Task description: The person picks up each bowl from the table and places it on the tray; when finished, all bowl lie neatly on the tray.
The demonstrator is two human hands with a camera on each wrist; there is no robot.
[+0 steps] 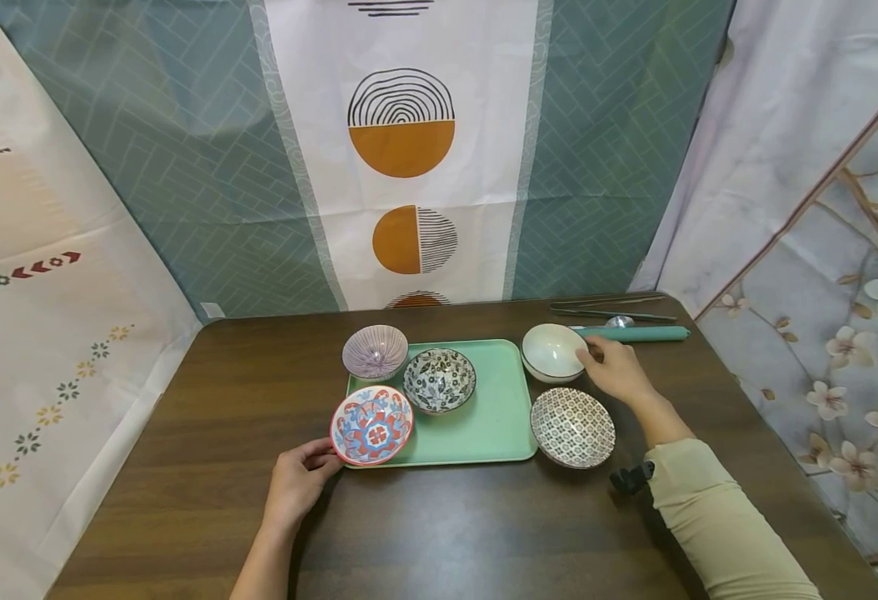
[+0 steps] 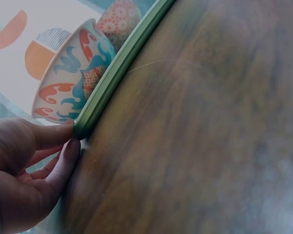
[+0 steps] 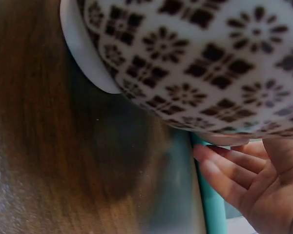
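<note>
At the near left corner of a mint green tray (image 1: 484, 433), my left hand (image 1: 300, 479) pinches the tray's edge between thumb and fingers. A red, blue and white bowl (image 1: 372, 425) sits right beside that thumb, over the corner. My right hand (image 1: 619, 371) is at the right rim of a plain white bowl (image 1: 551, 350), its thumb over the rim and its fingers outside. A brown-and-white patterned bowl (image 3: 200, 63) hides that thumb in the right wrist view. Also on the tray stands a black-and-white floral bowl (image 1: 439, 381).
A purple striped bowl (image 1: 375, 352) stands at the tray's far left corner. Behind my right hand lie a teal-handled utensil (image 1: 634, 333), a small metal piece (image 1: 620, 322) and thin sticks (image 1: 611, 313). Fabric hangings (image 1: 619, 167) surround the dark wooden table (image 1: 207, 433).
</note>
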